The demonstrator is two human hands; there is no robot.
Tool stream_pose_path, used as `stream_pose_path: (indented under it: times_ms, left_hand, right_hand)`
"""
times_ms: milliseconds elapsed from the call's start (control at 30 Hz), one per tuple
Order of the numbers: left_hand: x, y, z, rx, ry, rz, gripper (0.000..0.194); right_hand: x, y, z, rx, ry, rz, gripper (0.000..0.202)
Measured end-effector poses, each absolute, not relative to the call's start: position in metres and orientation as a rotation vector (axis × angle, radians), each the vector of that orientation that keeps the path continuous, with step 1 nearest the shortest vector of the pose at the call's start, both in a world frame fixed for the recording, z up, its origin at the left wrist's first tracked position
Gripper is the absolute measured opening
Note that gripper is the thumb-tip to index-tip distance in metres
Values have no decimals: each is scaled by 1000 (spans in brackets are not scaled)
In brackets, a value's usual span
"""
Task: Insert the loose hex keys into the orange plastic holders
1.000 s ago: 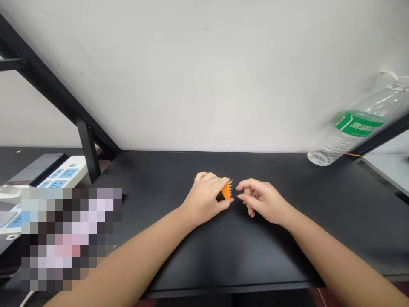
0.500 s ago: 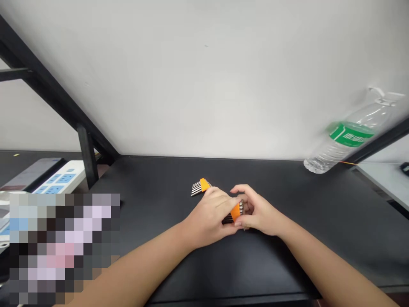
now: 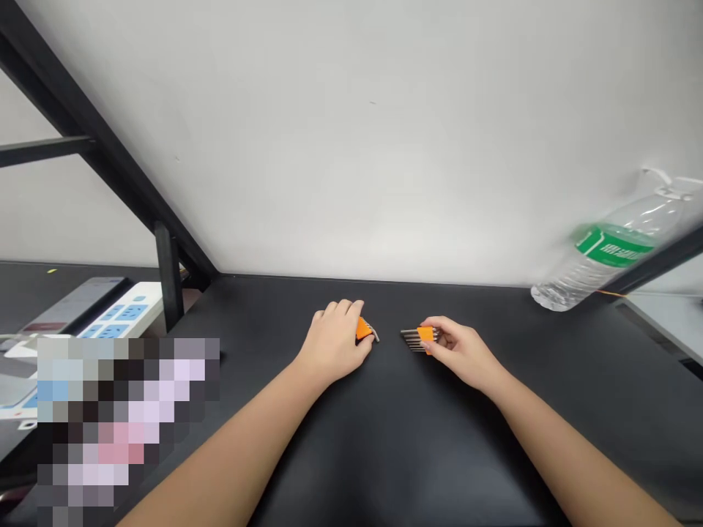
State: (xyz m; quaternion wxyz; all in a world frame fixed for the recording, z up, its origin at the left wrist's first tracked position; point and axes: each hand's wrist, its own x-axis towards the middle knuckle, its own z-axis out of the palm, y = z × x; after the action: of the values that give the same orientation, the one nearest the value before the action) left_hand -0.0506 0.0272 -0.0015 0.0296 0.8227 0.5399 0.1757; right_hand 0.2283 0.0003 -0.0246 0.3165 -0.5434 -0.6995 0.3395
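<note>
Two sets of metal hex keys in orange holders are at the middle of the black table. The left hex key set [image 3: 363, 329] lies mostly under my left hand [image 3: 336, 338]. Its thumb and fingers close around the orange holder, and one bent key end pokes out on the right. My right hand [image 3: 458, 348] pinches the other hex key set [image 3: 425, 338] by its orange holder between thumb and fingers. The straight shafts of that set point left, towards my left hand. A short gap of bare table separates the two sets.
On the right, a clear plastic bottle [image 3: 598, 256] with a green label leans by the wall. To the left, past a black metal frame [image 3: 169, 274], are a white power strip [image 3: 124, 311] and a phone [image 3: 77, 304]. A blurred patch covers the lower left.
My left hand has let go of the right-hand set and moved left onto the other set. My right hand now holds its set alone, slightly farther right. The view has shifted a little.
</note>
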Motion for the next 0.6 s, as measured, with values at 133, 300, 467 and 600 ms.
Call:
stream_pose_path:
  times_ms: [133, 300, 467, 600]
  left_hand:
    - [-55, 32, -5, 2462, 1714, 435, 36]
    - [-51, 36, -10, 2361, 1703, 541, 29]
    - [-44, 37, -14, 2420, 1574, 630, 33]
    - [-37, 34, -13, 2486, 1553, 645, 37]
  right_hand:
    - [237, 8, -22, -1475, -1956, 680, 28]
    - [250, 18, -29, -1617, -1978, 511, 31]
    - [262, 27, -34, -1779, -1952, 120, 38]
    - [239, 14, -23, -1547, -1909, -50, 43]
